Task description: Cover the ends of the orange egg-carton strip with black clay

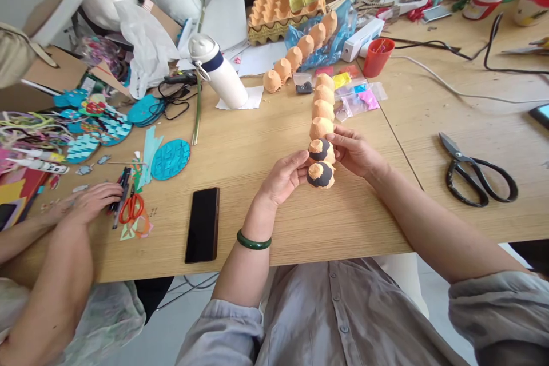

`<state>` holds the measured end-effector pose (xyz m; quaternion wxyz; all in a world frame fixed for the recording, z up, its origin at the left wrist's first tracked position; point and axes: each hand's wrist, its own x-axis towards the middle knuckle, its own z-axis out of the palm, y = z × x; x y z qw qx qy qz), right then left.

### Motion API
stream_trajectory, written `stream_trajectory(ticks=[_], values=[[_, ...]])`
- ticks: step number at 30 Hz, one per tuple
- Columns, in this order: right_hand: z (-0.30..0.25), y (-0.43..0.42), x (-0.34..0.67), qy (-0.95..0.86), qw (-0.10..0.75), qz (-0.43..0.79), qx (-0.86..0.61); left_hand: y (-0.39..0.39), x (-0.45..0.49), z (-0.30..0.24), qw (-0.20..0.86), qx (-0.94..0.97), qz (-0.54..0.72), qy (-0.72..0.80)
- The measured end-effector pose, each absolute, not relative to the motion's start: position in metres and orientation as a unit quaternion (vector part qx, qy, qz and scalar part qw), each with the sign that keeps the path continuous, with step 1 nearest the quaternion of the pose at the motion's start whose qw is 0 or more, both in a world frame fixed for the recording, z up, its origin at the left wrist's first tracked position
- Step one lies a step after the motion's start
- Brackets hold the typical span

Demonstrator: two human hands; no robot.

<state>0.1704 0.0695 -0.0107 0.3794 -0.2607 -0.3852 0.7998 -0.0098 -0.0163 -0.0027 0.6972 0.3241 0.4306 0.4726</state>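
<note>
A strip of orange egg-carton cups [322, 110] runs away from me above the table. Dark clay-like patches [326, 176] cover part of its two nearest cups. My left hand [283, 176] grips the near end from the left, thumb against the side of the cups. From the right, my right hand [354, 150] pinches the strip near the second and third cups. Its other fingertips are partly hidden behind the strip. Beyond it lies a second orange egg-carton strip [294, 59]. Small bags of coloured clay [362, 100] sit just right of the held strip's far end.
A phone [202, 225] and white bottle [223, 77] stand to the left, black-handled scissors [476, 171] to the right. A red cup [378, 57] and egg trays [274, 8] are farther back. A co-worker's hands [92, 203] rest by orange scissors [131, 207].
</note>
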Motion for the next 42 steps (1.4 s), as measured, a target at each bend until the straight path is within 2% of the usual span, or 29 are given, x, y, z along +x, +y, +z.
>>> stream_trajectory(ticks=[5,12,25,30,42], values=[[-0.010,0.066,0.168,-0.431,0.401,0.761,-0.275,-0.017,-0.010,0.000,0.618,0.338,0.498,0.506],[-0.004,0.055,0.165,-0.505,0.429,0.696,-0.276,-0.019,-0.012,0.002,0.635,0.418,0.482,0.436],[-0.007,0.053,0.163,-0.544,0.441,0.655,-0.283,-0.018,-0.015,-0.014,0.573,0.504,0.454,0.459],[-0.007,0.056,0.164,-0.541,0.447,0.645,-0.301,-0.019,-0.006,-0.012,0.559,0.478,0.489,0.470],[-0.017,0.059,0.166,-0.532,0.421,0.655,-0.333,-0.015,0.006,-0.021,0.390,0.443,0.568,0.574]])
